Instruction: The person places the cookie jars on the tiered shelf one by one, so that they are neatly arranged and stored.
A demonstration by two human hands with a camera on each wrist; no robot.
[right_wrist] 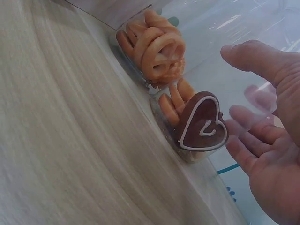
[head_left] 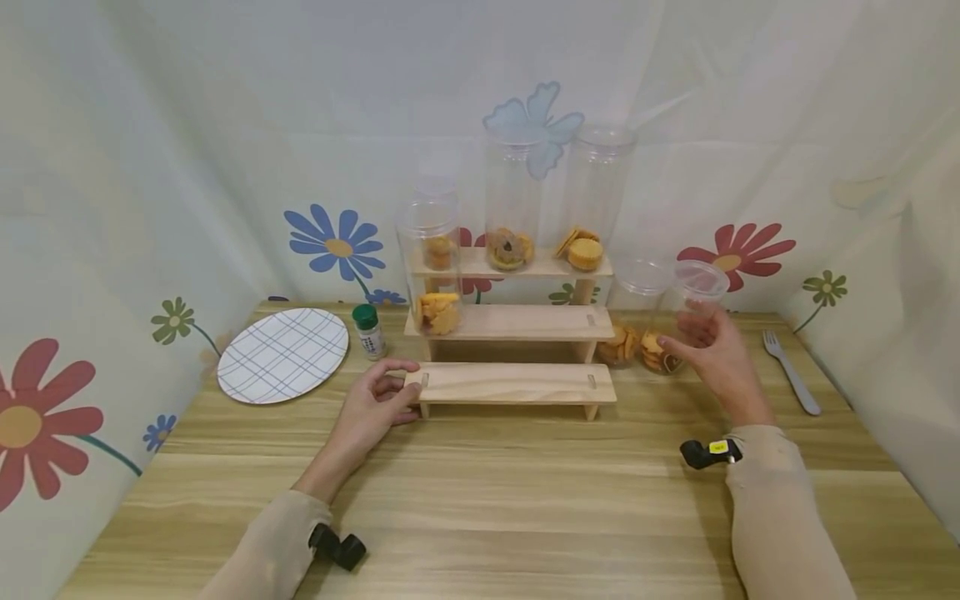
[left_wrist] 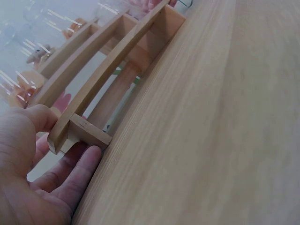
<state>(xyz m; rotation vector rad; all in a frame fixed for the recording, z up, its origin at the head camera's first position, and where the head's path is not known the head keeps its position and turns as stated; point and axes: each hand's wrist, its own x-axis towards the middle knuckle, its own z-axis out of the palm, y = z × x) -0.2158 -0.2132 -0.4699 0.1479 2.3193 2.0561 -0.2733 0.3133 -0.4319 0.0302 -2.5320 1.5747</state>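
Observation:
A three-step wooden display shelf stands mid-table. My left hand grips the left end of its lowest step; in the left wrist view the thumb side lies at the board and other fingers reach below it by the short leg. To the right of the shelf, my right hand is around the side of a clear jar, thumb and fingers spread apart. That jar holds cookies, among them a brown heart-shaped cookie with white icing. Beside it stands another clear jar with twisted cookies.
Tall clear jars with cookies stand on the upper steps: one jar on the middle step, several behind, including a right-hand jar. Left lie a checked plate and a green-capped shaker. A fork lies far right.

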